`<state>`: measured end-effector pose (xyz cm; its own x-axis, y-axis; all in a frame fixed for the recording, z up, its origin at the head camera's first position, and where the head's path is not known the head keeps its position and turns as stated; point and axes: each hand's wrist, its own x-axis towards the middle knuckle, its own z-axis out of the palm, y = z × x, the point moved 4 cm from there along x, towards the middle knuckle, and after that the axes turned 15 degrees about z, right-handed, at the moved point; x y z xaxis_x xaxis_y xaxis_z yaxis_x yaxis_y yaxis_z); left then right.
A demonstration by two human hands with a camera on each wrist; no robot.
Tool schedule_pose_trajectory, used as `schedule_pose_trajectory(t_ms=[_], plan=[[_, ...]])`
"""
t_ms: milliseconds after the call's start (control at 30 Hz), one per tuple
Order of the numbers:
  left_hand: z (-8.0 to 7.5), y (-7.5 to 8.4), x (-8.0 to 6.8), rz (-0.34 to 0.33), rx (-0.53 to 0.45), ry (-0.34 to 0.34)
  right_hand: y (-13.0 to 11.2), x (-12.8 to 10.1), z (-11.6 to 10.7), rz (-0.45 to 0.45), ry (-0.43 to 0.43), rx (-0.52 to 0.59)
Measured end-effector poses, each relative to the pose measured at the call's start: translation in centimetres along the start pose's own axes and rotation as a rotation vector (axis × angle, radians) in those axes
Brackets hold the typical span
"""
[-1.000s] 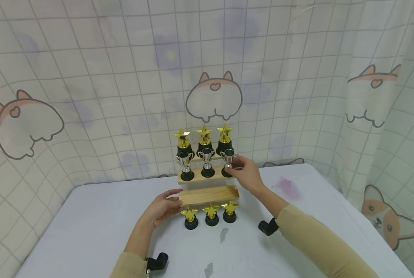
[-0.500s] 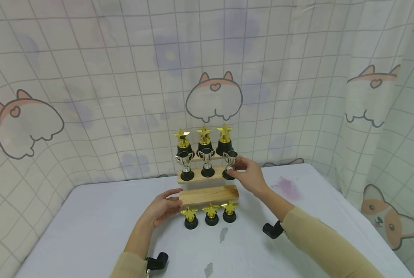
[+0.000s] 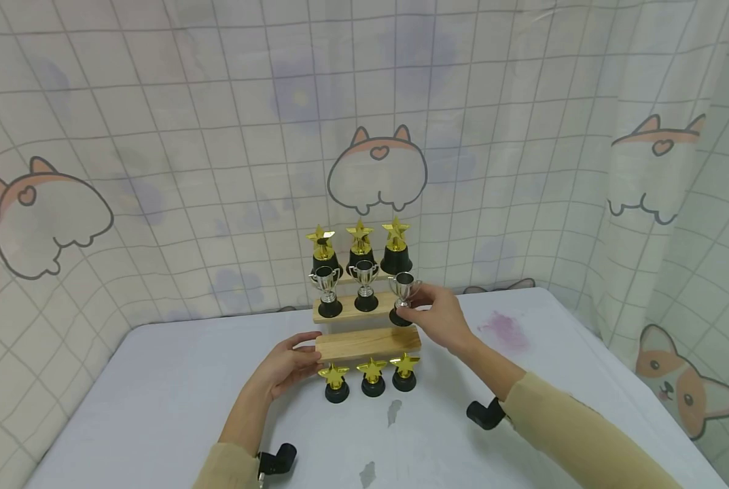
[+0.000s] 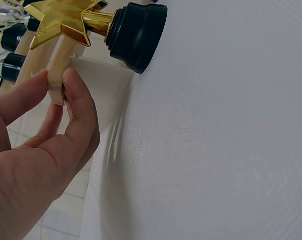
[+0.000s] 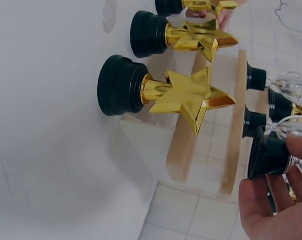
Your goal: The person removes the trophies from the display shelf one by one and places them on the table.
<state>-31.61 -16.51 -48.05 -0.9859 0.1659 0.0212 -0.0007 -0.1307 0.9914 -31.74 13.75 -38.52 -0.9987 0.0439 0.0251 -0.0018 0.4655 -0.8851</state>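
Observation:
My right hand (image 3: 440,314) grips a small silver trophy cup (image 3: 403,288) with a black base, at the right end of the middle wooden shelf (image 3: 348,309). In the right wrist view that cup's black base (image 5: 268,155) is slightly tilted and looks apart from the shelf. Two more silver trophy cups stand upright on this shelf, including the middle one (image 3: 364,275). My left hand (image 3: 287,365) pinches the left end of the lowest wooden shelf (image 3: 367,345) between thumb and fingers, as the left wrist view also shows on the shelf end (image 4: 56,90).
Three gold star trophies, the middle one (image 3: 371,377) included, stand on the white table (image 3: 174,401) before the stand. Three more, such as the right one (image 3: 396,248), fill the top shelf behind. A patterned curtain (image 3: 217,170) hangs close behind.
The silver trophy cup in my right hand has moved slightly right, then back left and toward me, off its earlier place on the middle shelf. My left hand stays at the lowest shelf.

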Motion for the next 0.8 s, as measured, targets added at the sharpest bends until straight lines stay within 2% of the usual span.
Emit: schedule_pose_trajectory(t_ms=[500,800], plan=[[0.0,-0.2,-0.2,-0.012,0.003,-0.009,0.0,-2.2,0.5,0.009,-0.058,-0.012],[0.1,0.0,-0.2,-0.010,-0.005,0.009,-0.1,-3.3,0.9,0.008,-0.098,0.012]])
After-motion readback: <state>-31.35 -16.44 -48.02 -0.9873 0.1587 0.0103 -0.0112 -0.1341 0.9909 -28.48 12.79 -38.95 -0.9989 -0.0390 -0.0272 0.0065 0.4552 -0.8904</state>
